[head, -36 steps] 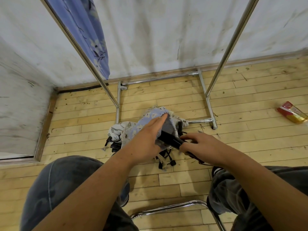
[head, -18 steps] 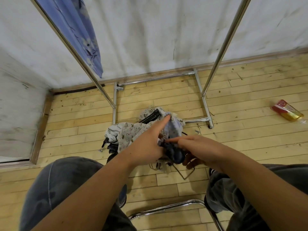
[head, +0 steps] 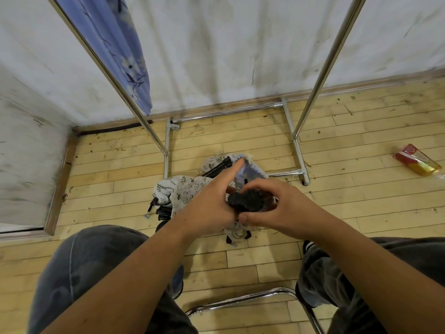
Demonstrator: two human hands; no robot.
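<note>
Looks like a plain spare room at home used for laundry. There's a chrome clothes rack (head: 295, 143) against the scuffed white wall (head: 216, 44), with a blue floral fabric (head: 115, 44) hanging off it. Patterned clothes (head: 183, 189) and black hangers (head: 216, 167) are heaped on the pale wood floor (head: 361, 201). A chrome chair frame (head: 240, 300) stands close by, and a red-and-yellow packet (head: 417, 159) lies off to the side.
</note>
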